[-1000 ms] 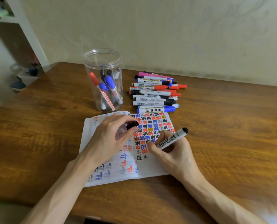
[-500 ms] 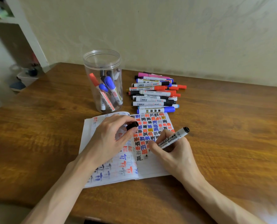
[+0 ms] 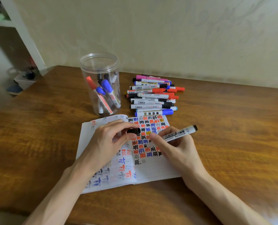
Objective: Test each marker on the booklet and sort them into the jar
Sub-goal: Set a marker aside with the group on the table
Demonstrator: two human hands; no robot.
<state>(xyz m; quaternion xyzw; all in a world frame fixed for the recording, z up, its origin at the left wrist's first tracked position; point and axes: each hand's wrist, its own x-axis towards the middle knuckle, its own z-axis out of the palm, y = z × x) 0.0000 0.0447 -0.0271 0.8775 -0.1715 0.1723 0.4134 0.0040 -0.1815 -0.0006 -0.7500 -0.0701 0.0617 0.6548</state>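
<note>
An open booklet (image 3: 152, 169) lies on the wooden table, its pages full of red, blue and black test marks. My right hand (image 3: 175, 148) grips a white board marker (image 3: 178, 133), its tip raised off the page and pointing toward my left hand. My left hand (image 3: 109, 142) rests on the left page and pinches the marker's black cap (image 3: 134, 131). A clear plastic jar (image 3: 101, 83) behind the booklet holds several markers. A pile of markers (image 3: 152, 96) lies to the jar's right.
The wooden table (image 3: 232, 127) runs to a pale wall at the back. A white shelf unit (image 3: 16, 38) stands beyond the table's far left corner, with small items on the floor beneath.
My right hand has lifted the marker tip from the lower part of the page and brought it up toward the cap in my left hand. A faint new mark shows on the page.
</note>
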